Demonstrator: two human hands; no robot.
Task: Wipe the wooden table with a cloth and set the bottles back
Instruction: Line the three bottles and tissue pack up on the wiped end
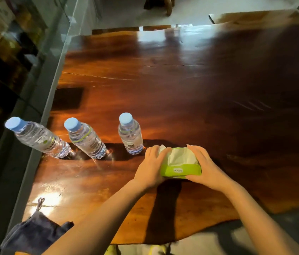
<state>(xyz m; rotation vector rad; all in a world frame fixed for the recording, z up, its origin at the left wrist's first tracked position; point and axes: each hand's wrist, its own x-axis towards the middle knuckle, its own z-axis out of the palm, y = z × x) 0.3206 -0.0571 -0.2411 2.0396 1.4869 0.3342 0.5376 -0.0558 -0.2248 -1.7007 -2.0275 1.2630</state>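
My left hand [151,163] and right hand [203,164] clamp the green tissue pack [181,165] to move it off the tabletop [181,92] for wiping; three bottles [130,134] stand left, cloth [34,232] near corner.

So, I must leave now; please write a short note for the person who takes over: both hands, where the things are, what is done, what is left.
Left hand and right hand: both hold the green tissue pack, one on each side, with a white tissue sticking out of the top.
Three water bottles stand capped in a row on the wooden table, left of the pack.
A dark cloth lies at the near left corner, untouched.
Done: whether any wiping is done cannot be told.
Left: clear the bottles aside, wipe the table, set them back.
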